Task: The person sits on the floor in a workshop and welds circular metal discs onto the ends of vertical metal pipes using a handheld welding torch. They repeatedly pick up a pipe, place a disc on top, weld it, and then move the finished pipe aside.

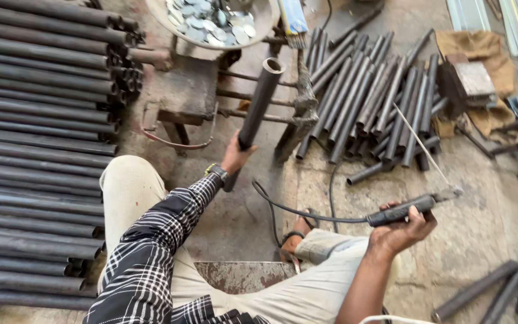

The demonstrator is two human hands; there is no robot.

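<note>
My left hand (235, 157) grips a dark steel pipe (260, 101) near its lower end and holds it tilted, open end up and away from me. My right hand (401, 231) holds a black welding electrode holder (404, 209) with a thin rod (422, 144) clamped in its tip, pointing up and to the left. A black cable (295, 210) trails from the holder across the floor towards my knees. I sit low, legs in light trousers, with a checked sleeve on my left arm.
A long stack of dark pipes (37, 150) fills the left side. A heap of short cut pipes (367, 99) lies ahead on the concrete floor. A bowl of metal discs (214, 21) rests on a rusty stand (187, 99). A few loose pipes (505, 288) lie at the lower right.
</note>
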